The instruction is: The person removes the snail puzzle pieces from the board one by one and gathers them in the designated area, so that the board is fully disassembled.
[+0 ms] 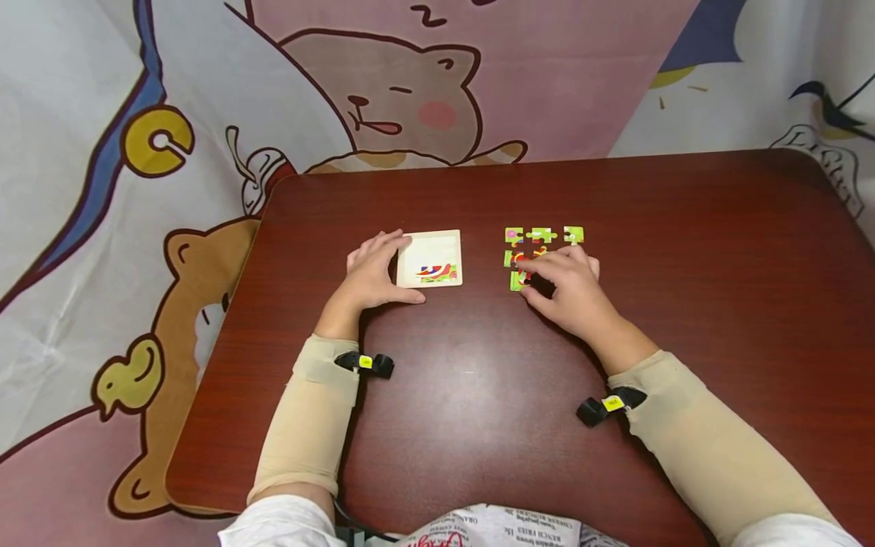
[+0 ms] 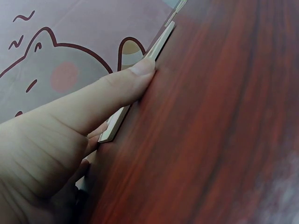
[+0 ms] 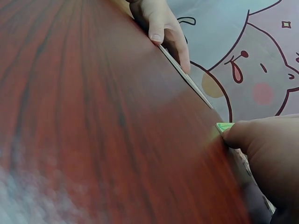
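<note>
A square wooden puzzle tray (image 1: 429, 259) with a pale bottom lies on the table, with a few coloured pieces (image 1: 437, 273) fitted along its lower right. My left hand (image 1: 374, 272) grips the tray's left side, the thumb at the near edge and the fingers at the far left corner. In the left wrist view the thumb (image 2: 142, 77) presses on the tray's edge. My right hand (image 1: 569, 285) is over loose puzzle pieces (image 1: 541, 235), its thumb and forefinger pinching a green-edged piece (image 1: 516, 282) at the near left. The right palm hides some pieces.
The dark red-brown table (image 1: 472, 425) has rounded corners and reaches a cloth backdrop (image 1: 547, 76) with cartoon animals. Several loose pieces lie in rough rows right of the tray. Black wrist cameras (image 1: 611, 406) are strapped over beige sleeves.
</note>
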Demonstrator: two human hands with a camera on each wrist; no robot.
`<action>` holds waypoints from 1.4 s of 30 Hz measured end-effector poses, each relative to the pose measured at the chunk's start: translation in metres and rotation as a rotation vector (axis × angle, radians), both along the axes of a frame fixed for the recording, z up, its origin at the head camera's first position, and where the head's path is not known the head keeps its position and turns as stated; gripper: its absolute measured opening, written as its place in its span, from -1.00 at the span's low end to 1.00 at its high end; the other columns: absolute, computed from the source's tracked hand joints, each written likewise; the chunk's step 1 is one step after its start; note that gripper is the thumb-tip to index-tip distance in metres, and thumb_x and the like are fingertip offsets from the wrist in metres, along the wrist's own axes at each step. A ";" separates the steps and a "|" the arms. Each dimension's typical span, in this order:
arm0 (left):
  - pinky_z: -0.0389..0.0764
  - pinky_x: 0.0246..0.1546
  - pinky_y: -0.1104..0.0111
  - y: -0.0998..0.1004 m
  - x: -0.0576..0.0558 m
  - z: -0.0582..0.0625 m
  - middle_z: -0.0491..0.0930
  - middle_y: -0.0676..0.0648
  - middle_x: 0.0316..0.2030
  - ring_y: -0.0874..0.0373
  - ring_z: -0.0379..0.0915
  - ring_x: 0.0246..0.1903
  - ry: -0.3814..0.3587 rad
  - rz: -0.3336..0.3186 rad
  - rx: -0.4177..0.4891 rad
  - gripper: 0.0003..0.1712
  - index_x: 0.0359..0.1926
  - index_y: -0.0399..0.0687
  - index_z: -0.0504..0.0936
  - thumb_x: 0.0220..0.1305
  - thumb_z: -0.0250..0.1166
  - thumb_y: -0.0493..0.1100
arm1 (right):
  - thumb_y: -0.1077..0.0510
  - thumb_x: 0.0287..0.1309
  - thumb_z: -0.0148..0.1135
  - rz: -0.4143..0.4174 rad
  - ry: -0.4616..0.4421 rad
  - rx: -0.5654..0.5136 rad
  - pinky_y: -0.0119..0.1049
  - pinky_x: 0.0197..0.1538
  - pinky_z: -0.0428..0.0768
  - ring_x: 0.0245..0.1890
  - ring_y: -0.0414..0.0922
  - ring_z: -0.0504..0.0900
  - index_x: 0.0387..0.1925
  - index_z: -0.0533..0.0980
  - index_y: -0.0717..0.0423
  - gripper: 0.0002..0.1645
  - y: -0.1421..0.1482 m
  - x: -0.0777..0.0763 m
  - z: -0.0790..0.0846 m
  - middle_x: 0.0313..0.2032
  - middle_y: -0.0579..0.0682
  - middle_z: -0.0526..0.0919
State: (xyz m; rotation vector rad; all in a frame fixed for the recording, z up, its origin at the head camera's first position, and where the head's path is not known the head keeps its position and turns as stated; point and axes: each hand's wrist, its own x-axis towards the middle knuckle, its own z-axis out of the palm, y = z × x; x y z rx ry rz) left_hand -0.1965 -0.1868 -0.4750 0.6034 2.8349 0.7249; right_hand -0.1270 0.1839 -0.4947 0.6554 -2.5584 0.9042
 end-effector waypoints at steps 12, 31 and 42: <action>-0.01 0.45 -0.18 0.002 -0.001 0.001 0.11 0.00 0.67 -0.08 -0.13 0.65 -0.001 0.003 -0.014 0.39 0.63 0.06 0.30 -0.18 0.72 0.38 | 0.20 0.17 0.59 0.029 -0.036 0.021 0.31 -0.01 0.24 0.05 0.22 0.44 0.12 0.75 0.05 -0.55 0.000 0.001 0.001 0.03 0.11 0.76; -0.03 0.46 -0.17 0.001 0.000 0.002 0.10 0.01 0.67 -0.07 -0.13 0.65 -0.006 0.009 -0.012 0.36 0.63 0.07 0.31 -0.15 0.71 0.36 | 0.18 0.22 0.55 0.043 -0.067 0.034 0.28 0.01 0.23 0.08 0.21 0.42 0.11 0.74 0.06 -0.59 -0.002 0.000 0.002 0.01 0.06 0.72; -0.02 0.46 -0.17 0.001 0.001 0.001 0.11 0.01 0.66 -0.07 -0.12 0.65 -0.005 0.011 -0.008 0.36 0.63 0.06 0.32 -0.15 0.71 0.35 | 0.16 0.18 0.56 0.031 -0.063 0.027 0.29 -0.02 0.25 0.05 0.22 0.45 0.19 0.69 0.06 -0.48 -0.001 0.000 0.000 0.01 0.10 0.74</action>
